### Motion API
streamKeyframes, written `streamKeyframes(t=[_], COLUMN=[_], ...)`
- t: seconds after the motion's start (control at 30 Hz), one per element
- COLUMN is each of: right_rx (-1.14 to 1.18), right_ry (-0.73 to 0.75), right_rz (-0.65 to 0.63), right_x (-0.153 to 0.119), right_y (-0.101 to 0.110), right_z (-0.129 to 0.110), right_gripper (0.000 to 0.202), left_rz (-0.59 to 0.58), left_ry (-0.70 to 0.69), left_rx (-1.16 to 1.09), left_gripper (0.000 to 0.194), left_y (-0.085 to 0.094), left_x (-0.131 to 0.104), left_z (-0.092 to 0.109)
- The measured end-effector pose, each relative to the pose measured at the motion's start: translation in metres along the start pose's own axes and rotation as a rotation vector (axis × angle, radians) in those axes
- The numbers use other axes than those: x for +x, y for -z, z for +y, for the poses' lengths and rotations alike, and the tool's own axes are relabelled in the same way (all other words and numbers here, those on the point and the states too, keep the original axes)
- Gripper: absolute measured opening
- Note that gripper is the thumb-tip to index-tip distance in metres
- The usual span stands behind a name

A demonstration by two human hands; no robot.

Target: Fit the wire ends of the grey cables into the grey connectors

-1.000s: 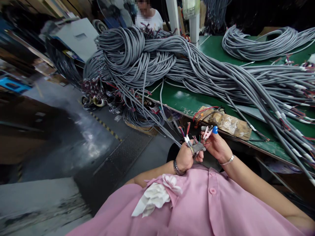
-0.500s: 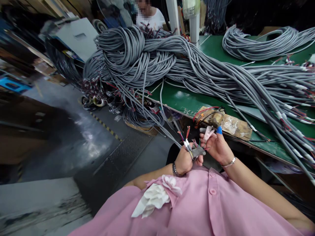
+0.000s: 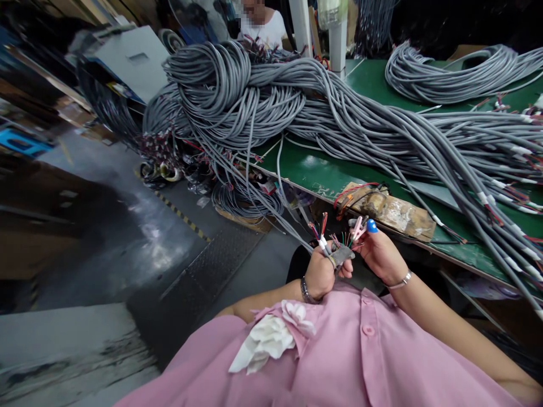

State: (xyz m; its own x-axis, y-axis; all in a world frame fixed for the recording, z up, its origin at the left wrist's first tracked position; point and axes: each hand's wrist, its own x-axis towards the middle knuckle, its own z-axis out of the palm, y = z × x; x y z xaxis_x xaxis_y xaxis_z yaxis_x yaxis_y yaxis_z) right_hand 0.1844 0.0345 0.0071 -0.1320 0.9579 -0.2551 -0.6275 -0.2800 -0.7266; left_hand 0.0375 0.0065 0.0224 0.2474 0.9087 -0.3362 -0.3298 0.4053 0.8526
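My left hand (image 3: 321, 275) is closed around the ends of several grey cables (image 3: 326, 249), close to my body. Thin stripped wires (image 3: 341, 240) in red, pink and green fan out above that hand, beside thicker red and blue wire ends (image 3: 319, 228) with white sleeves. A grey wrap (image 3: 340, 256) covers what looks like my left thumb. Just to the right, my right hand (image 3: 383, 255) grips a small pink tool (image 3: 358, 229), whose exact kind I cannot make out. A blue cover (image 3: 372, 225) sits on my right thumb. The tool is close to the thin wires.
Large bundles of grey cable (image 3: 271, 118) lie across the green table (image 3: 311, 169). Another coil (image 3: 449, 73) is at the back right. A wooden block (image 3: 394, 212) with wires sits at the near table edge. A person (image 3: 271, 29) is behind the table. Boxes (image 3: 42, 209) stand left.
The thin wires now stand fanned out more visibly above my left hand. My right hand has turned slightly, with its blue-covered thumb nearer the pink tool. The view has shifted a little.
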Motion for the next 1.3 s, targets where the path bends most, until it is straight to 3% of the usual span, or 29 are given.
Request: streamKeyframes(t=[0.23,0.4,0.6,0.77,0.87,1.0,1.3], right_rx=[-0.262,0.018,0.086,0.088,0.019,-0.185,-0.614], right_ry=[0.242,0.033,0.022,-0.034,-0.165,-0.311,-0.161], right_rz=[0.166,0.084,0.130,0.035,-0.084,-0.220,-0.264], right_x=[-0.002,0.004,0.006,0.002,-0.003,-0.012,-0.017], right_y=[0.004,-0.002,-0.008,0.000,0.013,0.026,0.010], right_z=[0.008,0.005,0.003,0.003,-0.003,-0.013,-0.019], right_gripper=[0.038,0.038,0.036,0.042,0.049,0.041,0.025], left_rz=[-0.002,0.010,0.006,-0.006,-0.026,-0.045,-0.170], left_ry=[-0.012,-0.008,0.013,0.006,0.008,0.052,0.080], left_rx=[0.004,0.035,0.064,0.068,0.086,0.161,0.264], left_gripper=[0.029,0.031,0.035,0.033,0.034,0.037,0.039], left_y=[0.002,0.001,0.000,0.002,0.007,0.015,0.018], left_x=[0.001,0.003,0.004,0.003,0.001,-0.003,-0.005], left_z=[-0.002,-0.003,-0.003,-0.005,-0.007,-0.010,-0.007])
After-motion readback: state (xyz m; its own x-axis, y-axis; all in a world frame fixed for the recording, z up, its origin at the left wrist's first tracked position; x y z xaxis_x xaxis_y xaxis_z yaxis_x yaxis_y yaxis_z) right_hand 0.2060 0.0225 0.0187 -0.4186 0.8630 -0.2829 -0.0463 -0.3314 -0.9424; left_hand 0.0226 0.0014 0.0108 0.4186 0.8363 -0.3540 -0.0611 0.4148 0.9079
